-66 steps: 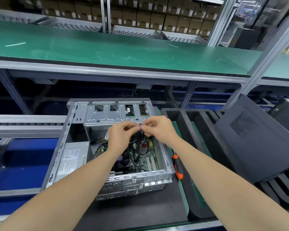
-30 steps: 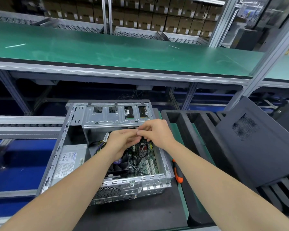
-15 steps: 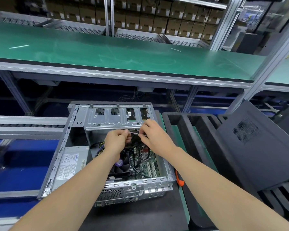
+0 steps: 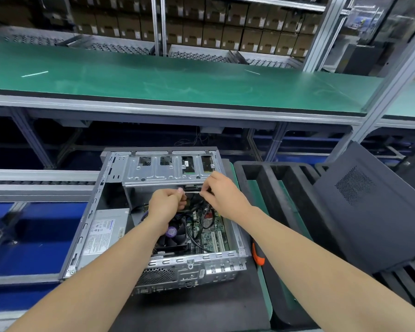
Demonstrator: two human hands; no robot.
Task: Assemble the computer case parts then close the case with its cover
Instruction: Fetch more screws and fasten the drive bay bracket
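An open silver computer case (image 4: pixel 89 226) lies on its side on a black mat, with the motherboard, black fan (image 4: pixel 175 238) and grey power supply (image 4: pixel 103 233) showing inside. Over the middle of the case, just below the drive cage (image 4: pixel 163 171), my left hand (image 4: pixel 165 204) and my right hand (image 4: pixel 222 192) each pinch one end of a thin cable tie (image 4: pixel 191 192) stretched level between them. Black cables (image 4: pixel 199 226) hang beneath it. The dark grey case cover (image 4: pixel 374 207) leans tilted in a black foam rack at the right.
An orange-handled screwdriver (image 4: pixel 258 256) lies just right of the case. The black foam rack (image 4: pixel 280 188) with slots stands to the right. A green bench shelf (image 4: pixel 177 80) runs across above, and a roller conveyor rail (image 4: pixel 38 180) sits at the left.
My hands have moved apart a little and up toward the drive cage, and the thin tie is now drawn straight between them. The case has not moved.
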